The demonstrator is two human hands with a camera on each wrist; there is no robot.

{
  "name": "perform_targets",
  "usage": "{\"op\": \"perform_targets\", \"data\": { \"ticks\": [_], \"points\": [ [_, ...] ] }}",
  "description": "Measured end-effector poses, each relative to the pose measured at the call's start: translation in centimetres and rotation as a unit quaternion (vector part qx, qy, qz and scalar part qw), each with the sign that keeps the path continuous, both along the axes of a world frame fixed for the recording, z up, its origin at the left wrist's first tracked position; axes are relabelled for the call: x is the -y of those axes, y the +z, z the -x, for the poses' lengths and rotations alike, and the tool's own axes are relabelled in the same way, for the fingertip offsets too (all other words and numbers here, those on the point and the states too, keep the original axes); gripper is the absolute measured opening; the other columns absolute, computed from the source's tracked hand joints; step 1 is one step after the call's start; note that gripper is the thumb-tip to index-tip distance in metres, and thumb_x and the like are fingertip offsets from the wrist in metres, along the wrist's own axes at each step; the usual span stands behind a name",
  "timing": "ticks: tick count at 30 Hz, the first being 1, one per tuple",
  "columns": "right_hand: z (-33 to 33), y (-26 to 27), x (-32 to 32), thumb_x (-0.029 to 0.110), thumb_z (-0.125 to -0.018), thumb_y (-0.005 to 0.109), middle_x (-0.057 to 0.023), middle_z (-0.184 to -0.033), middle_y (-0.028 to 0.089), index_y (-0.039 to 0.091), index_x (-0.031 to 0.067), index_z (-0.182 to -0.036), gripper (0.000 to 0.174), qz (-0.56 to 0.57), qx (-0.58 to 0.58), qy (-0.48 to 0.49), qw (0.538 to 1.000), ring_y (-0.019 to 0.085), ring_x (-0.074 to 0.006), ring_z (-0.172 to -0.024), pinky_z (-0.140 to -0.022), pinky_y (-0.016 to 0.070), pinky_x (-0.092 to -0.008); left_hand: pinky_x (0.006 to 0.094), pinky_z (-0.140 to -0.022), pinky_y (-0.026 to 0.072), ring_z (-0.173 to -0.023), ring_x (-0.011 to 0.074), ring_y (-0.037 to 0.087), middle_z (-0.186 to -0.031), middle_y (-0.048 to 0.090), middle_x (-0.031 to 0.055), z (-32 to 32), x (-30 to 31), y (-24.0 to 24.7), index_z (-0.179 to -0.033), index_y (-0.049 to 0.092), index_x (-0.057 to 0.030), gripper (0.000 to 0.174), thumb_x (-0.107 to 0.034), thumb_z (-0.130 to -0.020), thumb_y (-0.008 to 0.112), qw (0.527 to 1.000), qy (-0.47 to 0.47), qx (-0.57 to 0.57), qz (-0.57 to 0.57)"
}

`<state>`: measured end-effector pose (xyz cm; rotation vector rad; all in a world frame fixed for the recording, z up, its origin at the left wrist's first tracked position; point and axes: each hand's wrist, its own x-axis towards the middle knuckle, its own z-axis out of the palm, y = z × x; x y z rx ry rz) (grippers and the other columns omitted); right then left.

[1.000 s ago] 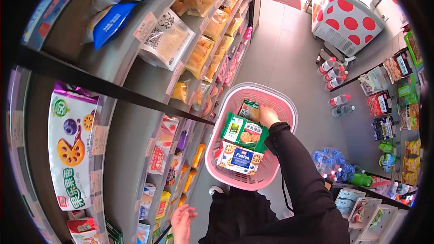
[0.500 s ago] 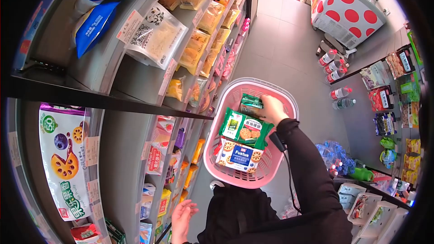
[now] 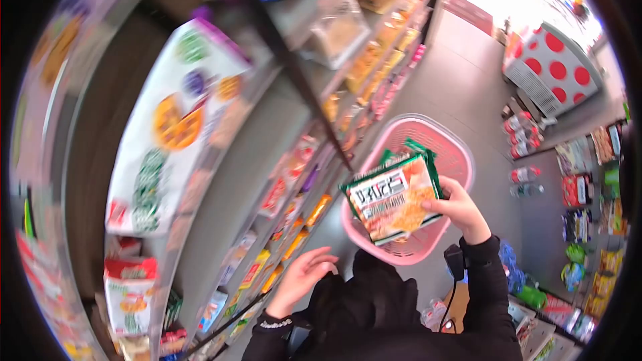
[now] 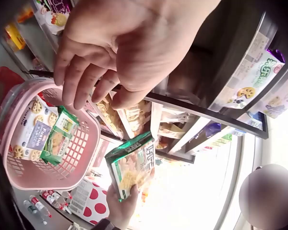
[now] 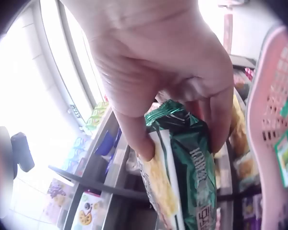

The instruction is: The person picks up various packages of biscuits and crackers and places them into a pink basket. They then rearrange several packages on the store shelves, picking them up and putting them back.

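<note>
My right hand (image 3: pixel 461 211) pinches a green and white snack packet (image 3: pixel 394 199) by its end, above the pink basket (image 3: pixel 458 154). In the right wrist view, the thumb and fingers of that hand (image 5: pixel 163 72) grip both faces of the packet (image 5: pixel 187 167). My left hand (image 3: pixel 304 277) hangs free, left of the basket, its fingers loosely bent and holding nothing; the left wrist view shows it (image 4: pixel 115 52) over the basket's rim. Inside the basket (image 4: pixel 81 177) lie a white Fustua packet (image 4: pixel 33 132) and a green packet (image 4: pixel 60 136).
Shelves (image 3: pixel 234 160) of packaged snacks run along the left, with a large white biscuit packet (image 3: pixel 167 140) nearby. Bottles (image 3: pixel 525 174) stand or lie on the right, near hanging snack packs (image 3: pixel 576 190). A red-dotted white cabinet (image 3: pixel 555 70) is farther ahead.
My right hand has lifted the packet out of the basket. My left hand has risen and moved right. The head view has turned, with the shelves shifting right.
</note>
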<state>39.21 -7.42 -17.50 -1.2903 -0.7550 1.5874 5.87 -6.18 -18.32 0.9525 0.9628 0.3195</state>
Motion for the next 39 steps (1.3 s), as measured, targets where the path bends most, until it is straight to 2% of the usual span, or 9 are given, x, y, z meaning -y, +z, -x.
{"op": "perform_targets", "data": {
  "ticks": [5,11,14,18,23,28,32,34,39],
  "points": [
    [10.1,0.7,-0.9,0.012,-0.071,0.068,-0.0055,-0.095,0.059,0.051,-0.0042,-0.106,0.042,0.008,-0.056,0.16,0.986,0.055,-0.0087,-0.086,-0.077,0.0423,-0.0235,0.0305,-0.091,0.0365,-0.106,0.0164,0.046,-0.119,0.044,0.0104,3.8,2.4,1.1,-0.127,0.027,-0.0006,0.053,-0.009,-0.082,0.055,0.986,0.063,0.147,-0.044],
    [20.1,2.3,-1.3,0.015,-0.075,0.066,-0.0087,-0.1,0.056,0.042,-0.006,-0.114,0.051,0.0,0.054,0.309,0.95,0.052,-0.0111,-0.093,-0.08,0.0408,-0.0228,0.0271,-0.091,0.0363,-0.106,0.0137,0.046,-0.116,0.047,0.0091,12.2,7.3,1.6,-0.122,0.034,0.0016,0.045,-0.006,-0.082,0.055,0.961,0.225,0.126,-0.103],
    [26.0,3.8,-0.9,0.011,-0.076,0.064,-0.0117,-0.114,0.047,0.03,-0.0049,-0.123,0.061,-0.039,-0.062,0.33,0.941,0.045,-0.0144,-0.105,-0.088,0.0373,-0.0254,0.0242,-0.084,0.04,-0.098,0.011,0.05,-0.108,0.052,0.0081,16.6,10.2,1.1,-0.115,0.042,0.0022,0.036,-0.007,-0.083,0.054,0.927,0.341,0.104,-0.12],
    [32.1,2.9,-0.5,0.01,-0.076,0.064,-0.011,-0.114,0.047,0.031,-0.005,-0.123,0.059,-0.054,-0.058,0.407,0.91,0.045,-0.015,-0.107,-0.089,0.0372,-0.0267,0.0217,-0.079,0.0412,-0.089,0.0095,0.053,-0.097,0.057,0.0051,21.7,13.3,1.6,-0.112,0.046,0.0005,0.031,-0.009,-0.083,0.053,0.892,0.431,0.108,-0.077],
    [39.0,3.5,1.3,0.01,-0.076,0.064,-0.011,-0.113,0.048,0.033,-0.0048,-0.121,0.057,-0.051,-0.068,0.408,0.909,0.047,-0.0147,-0.104,-0.087,0.0398,-0.027,0.0242,-0.079,0.0426,-0.092,0.0117,0.054,-0.101,0.057,0.007,27.0,16.0,2.6,-0.112,0.045,0.0028,0.034,-0.014,-0.084,0.053,0.869,0.48,0.096,-0.066],
    [44.6,4.3,1.9,0.016,-0.076,0.064,-0.0174,-0.104,0.051,0.028,-0.0034,-0.121,0.061,-0.111,-0.061,0.303,0.944,0.052,-0.0184,-0.094,-0.08,0.0428,-0.0294,0.0328,-0.084,0.0435,-0.097,0.0192,0.053,-0.109,0.052,0.0107,31.0,16.4,4.7,-0.117,0.039,0.0019,0.04,-0.014,-0.083,0.052,0.819,0.52,0.181,-0.163],
    [48.7,5.5,1.1,0.012,-0.077,0.061,-0.0139,-0.104,0.053,0.03,-0.0036,-0.12,0.056,-0.097,-0.003,0.284,0.954,0.051,-0.0165,-0.097,-0.082,0.0409,-0.0291,0.0359,-0.087,0.0422,-0.098,0.0226,0.052,-0.111,0.05,0.0115,33.1,15.6,6.1,-0.117,0.038,0.0014,0.042,-0.012,-0.081,0.056,0.785,0.54,0.177,-0.246],
    [51.1,4.5,0.1,0.014,-0.077,0.06,-0.0088,-0.1,0.054,0.039,-0.0014,-0.115,0.046,-0.257,-0.062,0.226,0.937,0.051,-0.014,-0.091,-0.076,0.0424,-0.0272,0.0357,-0.088,0.0411,-0.096,0.0213,0.052,-0.111,0.048,0.0114,34.0,15.0,6.7,-0.114,0.039,0.002,0.039,-0.004,-0.079,0.055,0.765,0.558,0.155,-0.281],
    [54.0,6.7,-0.8,0.02,-0.076,0.059,-0.0039,-0.091,0.054,0.052,0.0042,-0.104,0.032,-0.187,0.04,0.271,0.943,0.051,-0.0104,-0.078,-0.058,0.0454,-0.024,0.0345,-0.085,0.0415,-0.094,0.0181,0.05,-0.107,0.049,0.0083,37.6,13.6,4.9,-0.115,0.038,-0.0018,0.036,0.002,-0.081,0.05,0.749,0.566,0.176,-0.297]
  ]
}}
